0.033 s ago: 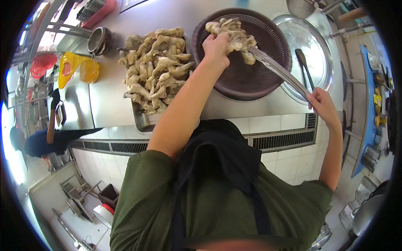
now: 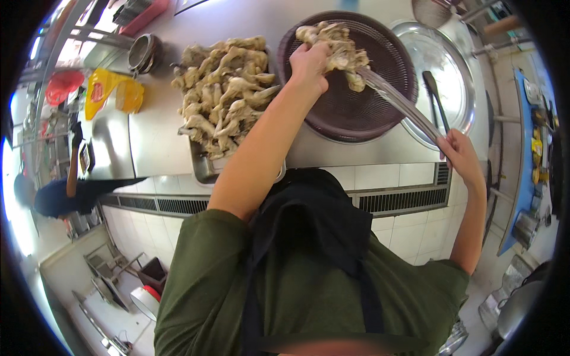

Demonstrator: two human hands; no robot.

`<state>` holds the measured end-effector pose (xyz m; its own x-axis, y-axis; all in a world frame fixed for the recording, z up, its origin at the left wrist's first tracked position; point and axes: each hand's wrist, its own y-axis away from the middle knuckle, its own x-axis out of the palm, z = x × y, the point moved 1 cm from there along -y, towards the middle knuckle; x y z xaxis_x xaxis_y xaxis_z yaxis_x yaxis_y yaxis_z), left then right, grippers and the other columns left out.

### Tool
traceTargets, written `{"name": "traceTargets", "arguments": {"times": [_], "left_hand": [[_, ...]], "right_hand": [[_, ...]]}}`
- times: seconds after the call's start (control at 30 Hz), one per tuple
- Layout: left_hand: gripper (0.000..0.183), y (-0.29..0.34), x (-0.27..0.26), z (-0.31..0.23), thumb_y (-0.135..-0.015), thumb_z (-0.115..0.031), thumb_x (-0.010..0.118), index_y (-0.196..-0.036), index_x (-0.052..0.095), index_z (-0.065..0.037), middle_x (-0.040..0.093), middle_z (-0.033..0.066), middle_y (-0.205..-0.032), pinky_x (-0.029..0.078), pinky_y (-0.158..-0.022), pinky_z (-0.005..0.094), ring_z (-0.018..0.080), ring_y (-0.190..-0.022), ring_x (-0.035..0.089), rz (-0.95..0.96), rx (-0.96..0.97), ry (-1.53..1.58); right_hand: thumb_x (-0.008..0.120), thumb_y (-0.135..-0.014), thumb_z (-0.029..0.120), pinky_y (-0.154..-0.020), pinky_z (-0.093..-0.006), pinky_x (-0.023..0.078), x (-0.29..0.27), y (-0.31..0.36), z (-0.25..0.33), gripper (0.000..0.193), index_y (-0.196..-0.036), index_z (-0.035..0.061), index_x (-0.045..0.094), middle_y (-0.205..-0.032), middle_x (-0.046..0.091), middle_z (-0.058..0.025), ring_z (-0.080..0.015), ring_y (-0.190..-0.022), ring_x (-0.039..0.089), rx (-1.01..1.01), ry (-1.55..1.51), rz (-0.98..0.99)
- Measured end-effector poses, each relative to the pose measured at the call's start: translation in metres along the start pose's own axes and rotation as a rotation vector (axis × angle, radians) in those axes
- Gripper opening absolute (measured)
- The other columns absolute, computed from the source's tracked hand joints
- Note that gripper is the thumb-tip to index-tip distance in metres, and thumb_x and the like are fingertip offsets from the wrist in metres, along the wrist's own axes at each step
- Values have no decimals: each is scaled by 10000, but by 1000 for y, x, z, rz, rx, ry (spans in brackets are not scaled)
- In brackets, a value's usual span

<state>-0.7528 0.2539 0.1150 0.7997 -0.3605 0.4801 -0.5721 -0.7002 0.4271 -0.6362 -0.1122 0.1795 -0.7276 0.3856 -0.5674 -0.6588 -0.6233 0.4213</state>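
Over the dark brown mesh basket (image 2: 399,65), my left hand (image 2: 310,64) is closed on a pale cooked poultry piece (image 2: 339,48). My right hand (image 2: 460,153) grips the near end of long metal tongs (image 2: 404,108). Their far end meets the lower right side of the poultry piece; whether they pinch it I cannot tell. To the left of the basket, more pale poultry pieces (image 2: 228,89) lie heaped on a rectangular metal tray (image 2: 203,168), partly behind my left forearm.
At the right, a round metal tray (image 2: 460,71) holds black tongs (image 2: 435,98). On the steel counter (image 2: 157,127) to the left are a metal pot (image 2: 144,53) and a yellow jug (image 2: 129,96). A person in dark clothes (image 2: 65,196) stands at far left. A wire strainer (image 2: 431,10) lies at the back right.
The whole view has shifted slightly. My hands, the poultry piece and the metal tongs keep about the same places relative to the basket.
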Motion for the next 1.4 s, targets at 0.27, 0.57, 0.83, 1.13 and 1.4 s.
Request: {"name": "traceTargets", "arguments": {"times": [0.27, 0.57, 0.83, 1.13, 1.4], "left_hand": [[221, 56, -48, -123, -871, 10, 639, -1089, 627, -27, 681, 106, -1020, 610, -762, 413, 252, -863, 698, 322, 64, -174], [189, 98, -146, -210, -868, -53, 687, -1049, 641, -19, 670, 34, -933, 576, -716, 277, 106, -804, 656, 621, 170, -854], [311, 93, -195, -163, -753, -121, 692, -1039, 677, 1, 628, 31, -845, 456, -660, 290, 126, -743, 557, 878, 266, -1517], [356, 58, -222, -102, -733, -90, 639, -1076, 718, -32, 720, 184, -953, 548, -854, 471, 355, -985, 688, 836, 610, -1944], [255, 87, -228, -88, -808, -37, 664, -1054, 722, -69, 658, 184, -1112, 545, -899, 458, 345, -1074, 667, 579, 945, -2171]], "right_hand": [[645, -1023, 275, -530, -194, 343, 32, 80, -3, 279, -860, 96, 506, -693, 565, 18, -33, -586, 454, -85, -190, -114], [648, -1021, 236, -540, -197, 371, 118, 124, 12, 254, -871, 98, 498, -710, 587, 10, -29, -598, 468, -105, -191, -70], [656, -1018, 238, -523, -203, 372, 181, 170, 12, 264, -858, 99, 499, -691, 590, 5, -30, -580, 465, -47, -245, -159], [657, -1013, 235, -510, -207, 379, 255, 245, -29, 267, -842, 100, 502, -686, 599, -6, -40, -563, 471, 66, -418, -332], [650, -1024, 214, -496, -205, 359, 306, 297, -52, 265, -831, 100, 509, -686, 603, -6, -36, -550, 462, 149, -527, -435]]}}
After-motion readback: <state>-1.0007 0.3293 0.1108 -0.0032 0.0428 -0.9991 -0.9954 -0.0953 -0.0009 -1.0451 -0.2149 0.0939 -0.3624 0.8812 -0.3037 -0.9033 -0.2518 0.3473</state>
